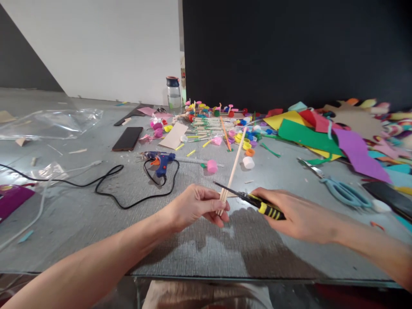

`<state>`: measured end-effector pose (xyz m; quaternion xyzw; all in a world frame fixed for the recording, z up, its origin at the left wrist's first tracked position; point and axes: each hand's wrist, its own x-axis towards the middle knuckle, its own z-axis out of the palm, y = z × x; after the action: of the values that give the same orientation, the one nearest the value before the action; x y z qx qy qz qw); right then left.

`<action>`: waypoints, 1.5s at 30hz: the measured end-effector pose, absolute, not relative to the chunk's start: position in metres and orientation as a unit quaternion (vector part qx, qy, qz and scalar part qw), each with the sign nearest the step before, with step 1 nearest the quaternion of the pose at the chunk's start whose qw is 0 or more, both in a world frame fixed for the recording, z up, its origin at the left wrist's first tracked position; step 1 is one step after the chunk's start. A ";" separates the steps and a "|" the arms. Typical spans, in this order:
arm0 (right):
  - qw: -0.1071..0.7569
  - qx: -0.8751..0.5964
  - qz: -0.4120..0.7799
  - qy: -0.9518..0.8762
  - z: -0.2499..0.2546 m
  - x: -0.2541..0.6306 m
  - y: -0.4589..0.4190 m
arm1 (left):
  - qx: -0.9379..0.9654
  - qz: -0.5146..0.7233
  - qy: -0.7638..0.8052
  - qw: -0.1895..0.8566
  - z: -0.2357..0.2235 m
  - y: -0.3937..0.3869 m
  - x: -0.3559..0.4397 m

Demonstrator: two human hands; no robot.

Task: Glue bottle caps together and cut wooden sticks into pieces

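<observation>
My left hand is closed around the near ends of a few thin wooden sticks that slant up and away over the grey table. My right hand grips the black and yellow handles of small cutting pliers. The pliers' dark jaws reach left and meet the sticks just above my left fingers.
A blue glue gun with a black cord lies left of centre, a dark phone behind it. Bottle caps, sticks and coloured foam sheets crowd the back and right. Light blue scissors lie right. A clear bag sits far left.
</observation>
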<state>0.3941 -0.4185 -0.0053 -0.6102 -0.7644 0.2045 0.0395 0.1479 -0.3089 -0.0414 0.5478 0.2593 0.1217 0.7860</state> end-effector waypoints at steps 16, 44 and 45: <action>0.087 -0.598 0.206 -0.770 -0.016 0.398 -0.425 | 0.548 0.109 0.263 0.786 -0.043 -0.312 0.150; 0.144 -0.660 0.214 -0.705 -0.022 0.410 -0.456 | 0.531 0.156 0.154 0.819 -0.026 -0.323 0.145; 0.146 -0.659 0.210 -0.707 -0.022 0.410 -0.456 | 0.532 0.157 0.158 0.817 -0.025 -0.324 0.145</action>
<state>0.4101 -0.4561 -0.0225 -0.6587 -0.7074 0.2102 0.1464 0.1447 -0.3235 -0.0254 0.5319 0.1577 0.1568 0.8171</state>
